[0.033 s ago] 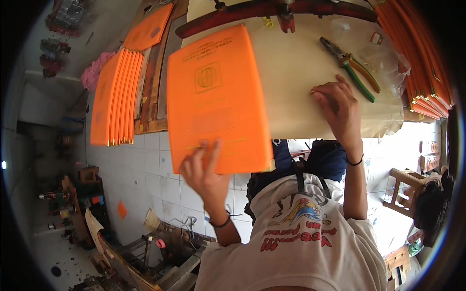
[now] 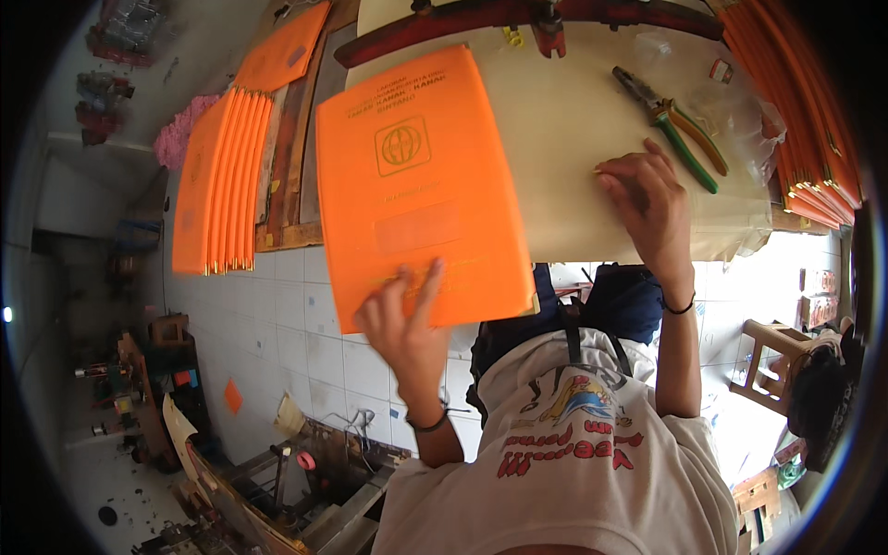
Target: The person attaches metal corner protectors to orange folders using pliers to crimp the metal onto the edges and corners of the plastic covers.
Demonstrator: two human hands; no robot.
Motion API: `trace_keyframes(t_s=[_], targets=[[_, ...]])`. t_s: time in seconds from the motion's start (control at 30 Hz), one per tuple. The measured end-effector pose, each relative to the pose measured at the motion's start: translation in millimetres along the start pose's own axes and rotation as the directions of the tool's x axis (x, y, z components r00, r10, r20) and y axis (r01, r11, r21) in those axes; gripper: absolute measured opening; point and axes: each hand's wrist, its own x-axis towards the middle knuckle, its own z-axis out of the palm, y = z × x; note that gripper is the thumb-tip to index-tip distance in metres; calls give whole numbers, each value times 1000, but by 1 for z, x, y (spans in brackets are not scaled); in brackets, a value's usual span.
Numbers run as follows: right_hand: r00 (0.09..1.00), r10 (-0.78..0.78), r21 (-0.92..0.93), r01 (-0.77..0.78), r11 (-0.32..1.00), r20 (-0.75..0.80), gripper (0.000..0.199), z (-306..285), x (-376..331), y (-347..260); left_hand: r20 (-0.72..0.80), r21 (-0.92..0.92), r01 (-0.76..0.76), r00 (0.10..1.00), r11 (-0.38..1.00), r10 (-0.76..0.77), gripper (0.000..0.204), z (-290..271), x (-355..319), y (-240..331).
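Note:
My left hand [image 2: 407, 338] grips the lower edge of an orange folder [image 2: 416, 217]; its fingers lie spread on the cover and the thumb is hidden beneath. The folder bears gold print, an emblem and a clear label window, and a gold metal corner shows at its lower right. It lies partly over the table and juts past the near edge. My right hand [image 2: 652, 208] is over the paper-covered table [image 2: 555, 208], thumb and fingertips pinched together. A tiny yellowish speck shows at the fingertips, too small to name. Beyond that hand lie pliers [image 2: 673, 129] with green and orange handles.
A row of orange folders [image 2: 222, 185] stands at the table's left, with another folder [image 2: 282, 51] behind. More orange folders [image 2: 786, 120] are stacked at the right. A dark red metal bar [image 2: 444, 30] spans the far side. A plastic stool [image 2: 772, 365] stands on the right.
The folder has turned slightly, its lower edge swinging to the right, with my left hand moving along. My right hand stays nearly where it was, still pinched.

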Motion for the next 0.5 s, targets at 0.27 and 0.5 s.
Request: trace_keyframes(t_s=[0.27, 0.5], targets=[[998, -55, -1, 55, 998, 44, 17, 1, -1, 1, 220, -303, -254, 919, 919, 327, 67, 2, 60, 48], [967, 208, 293, -244, 925, 148, 23, -14, -49, -30, 269, -549, -333, 798, 766, 540, 33, 4, 80, 39]])
